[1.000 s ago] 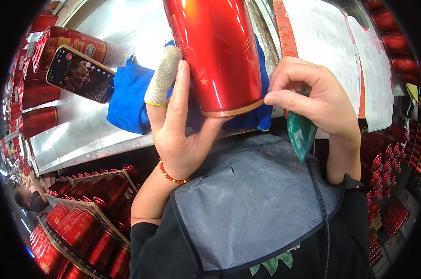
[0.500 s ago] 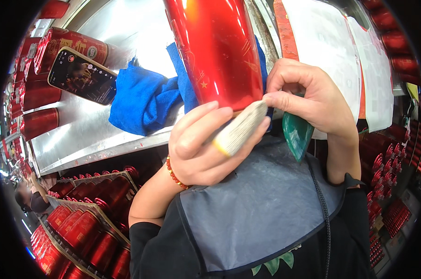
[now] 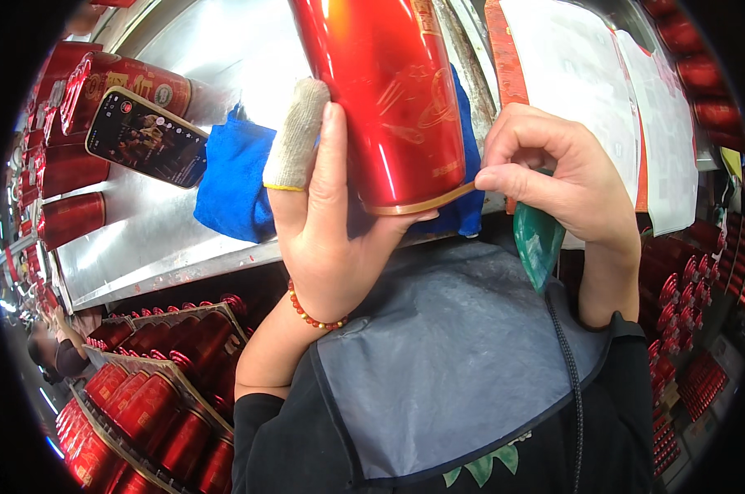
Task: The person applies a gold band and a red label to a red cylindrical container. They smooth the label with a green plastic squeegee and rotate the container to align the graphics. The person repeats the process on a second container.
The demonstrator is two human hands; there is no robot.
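A large shiny red cylindrical canister (image 3: 385, 107) with a gold-coloured rim at its near end lies over blue cloth. My left hand (image 3: 327, 218) steadies it, long fingers stretched along its left side and thumb under the near rim. One finger wears a whitish knitted finger cover (image 3: 298, 132) with a yellow edge. To the right, my right hand (image 3: 558, 177) is curled, with thumb and forefinger pinched together close beside the rim. Within its grip a green, pointed, flat scraper-like piece (image 3: 539, 247) hangs down from the palm. Whether the pinched fingertips hold anything small is hard to see.
Blue cloth (image 3: 232, 181) is bunched on the metal table (image 3: 142, 247), beside a lit phone (image 3: 146, 136) leaning on red canisters (image 3: 72, 218). White sheets (image 3: 574, 99) lie at right. Crates of red canisters (image 3: 146, 407) stand lower left; a person (image 3: 55, 346) is beyond them.
My left hand has let go near the right fingertips and swung left onto the canister's side. The canister has turned, showing different gold print. My right hand has shifted slightly right.
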